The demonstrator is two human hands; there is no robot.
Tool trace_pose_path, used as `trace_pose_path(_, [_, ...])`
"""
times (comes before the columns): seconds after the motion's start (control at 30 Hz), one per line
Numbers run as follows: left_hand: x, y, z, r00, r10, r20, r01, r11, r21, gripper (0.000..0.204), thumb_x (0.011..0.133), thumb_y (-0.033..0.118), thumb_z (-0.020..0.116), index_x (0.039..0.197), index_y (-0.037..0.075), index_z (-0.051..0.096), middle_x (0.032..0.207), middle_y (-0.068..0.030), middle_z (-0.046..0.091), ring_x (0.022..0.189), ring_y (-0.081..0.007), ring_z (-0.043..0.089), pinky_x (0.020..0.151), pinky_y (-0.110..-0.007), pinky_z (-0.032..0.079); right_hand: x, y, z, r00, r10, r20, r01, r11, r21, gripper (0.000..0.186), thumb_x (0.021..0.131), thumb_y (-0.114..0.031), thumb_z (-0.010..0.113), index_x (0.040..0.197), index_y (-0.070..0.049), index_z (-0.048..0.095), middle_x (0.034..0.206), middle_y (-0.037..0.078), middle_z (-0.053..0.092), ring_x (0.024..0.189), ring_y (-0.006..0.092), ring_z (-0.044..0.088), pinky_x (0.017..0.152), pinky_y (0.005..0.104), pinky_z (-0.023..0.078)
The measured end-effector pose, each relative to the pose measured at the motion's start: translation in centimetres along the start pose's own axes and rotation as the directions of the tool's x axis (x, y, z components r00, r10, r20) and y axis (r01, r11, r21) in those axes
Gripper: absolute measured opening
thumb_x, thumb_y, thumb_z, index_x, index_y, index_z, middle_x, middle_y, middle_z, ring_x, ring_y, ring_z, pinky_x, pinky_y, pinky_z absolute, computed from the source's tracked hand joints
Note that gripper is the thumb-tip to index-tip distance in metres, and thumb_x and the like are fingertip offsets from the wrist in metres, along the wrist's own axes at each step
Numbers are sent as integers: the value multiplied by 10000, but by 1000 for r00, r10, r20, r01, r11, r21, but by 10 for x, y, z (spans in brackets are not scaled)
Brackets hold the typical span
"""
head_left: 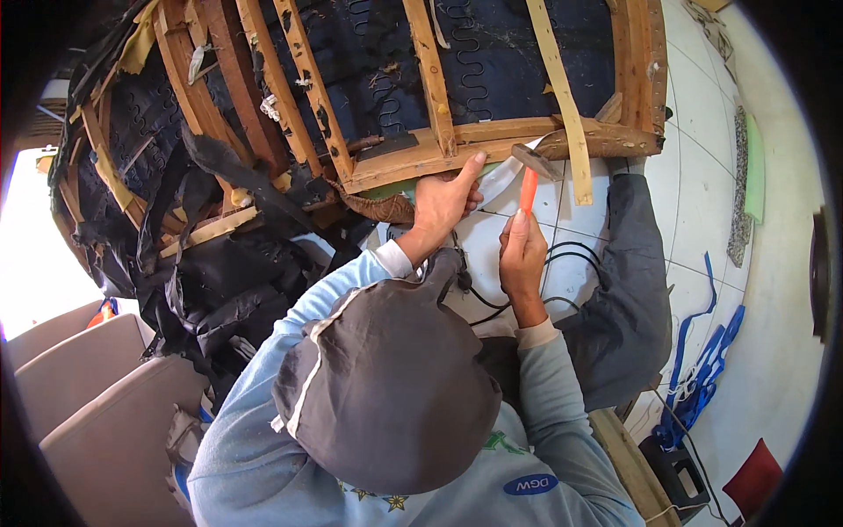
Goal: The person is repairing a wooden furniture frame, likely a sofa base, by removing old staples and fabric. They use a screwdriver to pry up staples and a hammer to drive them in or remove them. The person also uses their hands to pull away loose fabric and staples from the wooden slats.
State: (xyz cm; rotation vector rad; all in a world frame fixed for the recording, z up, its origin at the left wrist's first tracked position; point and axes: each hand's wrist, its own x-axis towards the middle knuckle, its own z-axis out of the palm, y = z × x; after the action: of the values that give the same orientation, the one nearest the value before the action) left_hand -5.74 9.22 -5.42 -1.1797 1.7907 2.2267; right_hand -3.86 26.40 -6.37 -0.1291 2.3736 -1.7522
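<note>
My left hand [442,206] is closed at the lower edge of a wooden sofa frame [395,167], its thumb against the rail and its fingers curled below; what is under the fingers is partly hidden. A white sheet of material [502,186] hangs from the rail beside that hand. In my right hand [523,255] is a hammer [528,189], gripped by its orange handle with the metal head up near the rail. Brown fabric [378,206] hangs loose left of my left hand. A pale wooden slat [566,97] crosses the frame right of the hammer.
Torn black cloth [237,299] hangs at the left, above beige panels [114,395]. Black cable [562,255] loops over the white tiled floor [689,184]. Blue straps [702,378] lie at the right, near a red object [753,474]. Dark grey cloth [386,386] bulges up in front of my chest.
</note>
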Motion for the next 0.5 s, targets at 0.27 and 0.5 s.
trace_pose_path(0.27, [-1, 1, 7, 997, 70, 11, -70, 998, 6, 558, 922, 522, 852, 938, -30, 773, 731, -38, 706, 617, -102, 654, 574, -272, 544, -1, -1, -3, 1000, -23, 6, 24, 998, -50, 434, 1160, -325, 461, 904, -1, 593, 663, 109, 574, 596, 267, 599, 591, 415, 458])
trace_pose_path(0.5, [13, -28, -2, 984, 163, 69, -175, 954, 244, 449, 911, 386, 898, 889, -19, 705, 734, -40, 707, 631, -73, 618, 580, -244, 504, -6, 20, 1, 904, -408, -126, 409, 912, -12, 399, 1162, -292, 417, 875, -44, 540, 661, 6, 496, 567, 142, 463, 546, 332, 371])
